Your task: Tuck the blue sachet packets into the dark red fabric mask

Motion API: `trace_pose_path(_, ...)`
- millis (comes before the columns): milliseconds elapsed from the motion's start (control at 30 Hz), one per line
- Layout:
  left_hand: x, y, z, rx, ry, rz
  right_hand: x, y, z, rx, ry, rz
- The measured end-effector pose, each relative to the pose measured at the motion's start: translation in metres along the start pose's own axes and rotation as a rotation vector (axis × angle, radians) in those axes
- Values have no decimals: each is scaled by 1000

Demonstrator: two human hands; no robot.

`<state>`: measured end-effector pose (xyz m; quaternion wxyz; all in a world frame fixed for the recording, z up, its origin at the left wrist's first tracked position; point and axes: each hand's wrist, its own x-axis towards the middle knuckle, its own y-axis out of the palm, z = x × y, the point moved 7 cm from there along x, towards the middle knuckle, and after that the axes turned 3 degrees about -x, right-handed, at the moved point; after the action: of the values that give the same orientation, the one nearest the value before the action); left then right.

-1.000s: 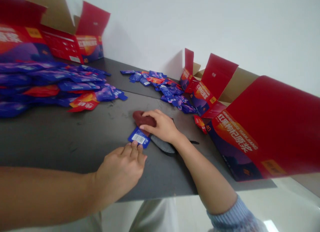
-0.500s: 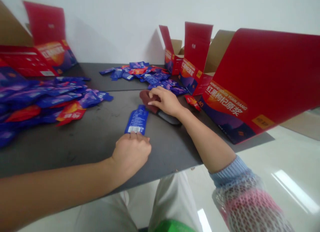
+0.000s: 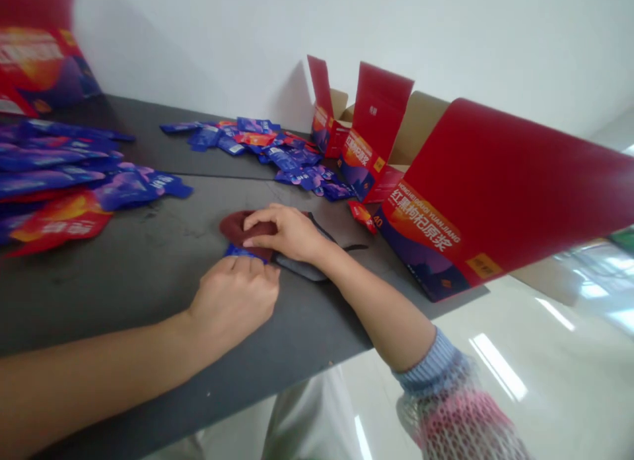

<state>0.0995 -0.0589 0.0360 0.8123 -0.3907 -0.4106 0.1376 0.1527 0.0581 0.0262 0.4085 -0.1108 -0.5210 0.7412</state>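
On the dark table, a blue sachet [image 3: 246,251] lies mostly hidden beneath a soft maroon-and-grey pad [image 3: 232,226] with a black edge and a strap. My left hand [image 3: 238,292] is closed at the near end of the sachet, knuckles up, holding it against the tabletop. The thumb and fingers of my right hand [image 3: 292,234] are curled round the maroon part of the pad, which covers the sachet's upper part. Both hands are close together, the right slightly farther from me.
A pile of blue and red sachets [image 3: 54,176] lies at the left, another heap [image 3: 277,150] at the back. Open red boxes [image 3: 446,202] stand along the right, with one red sachet [image 3: 362,216] beside them. Another red box [image 3: 44,70] is at the back left. The wall is behind.
My right hand has brought the maroon pad left and toward me, onto the sachet, which was uncovered before. My left hand keeps its hold. The camera view has turned to the right.
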Motion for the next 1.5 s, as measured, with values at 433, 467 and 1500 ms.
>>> trace_pose_path(433,-2,7,2,-58,-21,9,2,-18,-38,-392,306,-213)
trace_pose_path(467,-2,8,3,-63,-24,21,1,-20,-37,-418,305,-217)
trace_pose_path(1500,-2,13,4,-130,-14,196,-5,-1,11,390,-47,315)
